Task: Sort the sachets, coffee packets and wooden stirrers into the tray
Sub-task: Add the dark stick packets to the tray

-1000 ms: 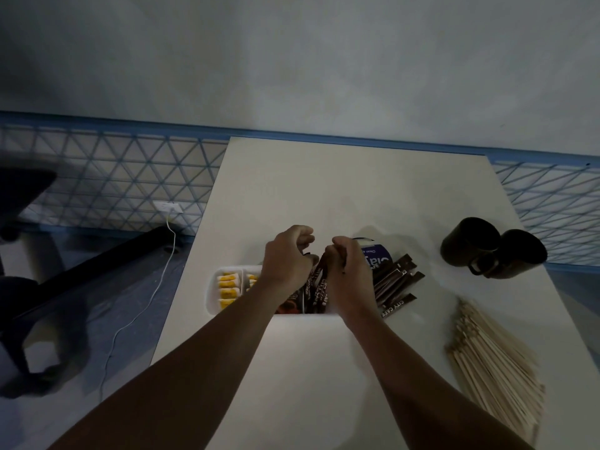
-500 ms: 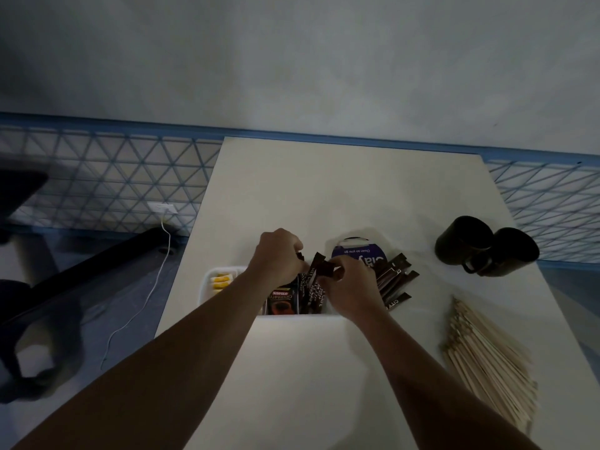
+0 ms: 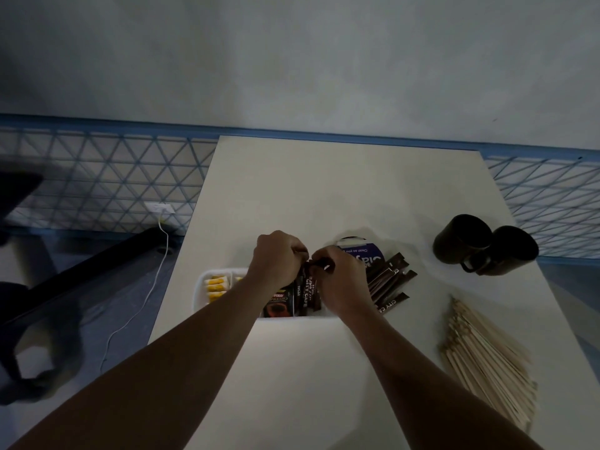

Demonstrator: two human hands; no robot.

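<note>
A white divided tray (image 3: 200, 292) sits mid-table. Its left compartment holds yellow sachets (image 3: 215, 285). A middle one holds a dark coffee packet (image 3: 278, 305) and upright brown stick packets (image 3: 305, 292). My left hand (image 3: 276, 258) and my right hand (image 3: 344, 280) meet over those sticks, fingers curled, both pinching the tops of the stick packets. More brown stick packets (image 3: 389, 280) lie fanned on the table right of the tray. A pile of wooden stirrers (image 3: 483, 358) lies at the right front.
Two dark mugs (image 3: 483, 245) lie on their sides at the right. A blue and white round container (image 3: 360, 253) sits behind my right hand. The table's left edge drops to a floor with a white cable (image 3: 152, 287).
Both hands have stayed over the tray's middle compartment, shifting the stick packets slightly. The view has moved a little.
</note>
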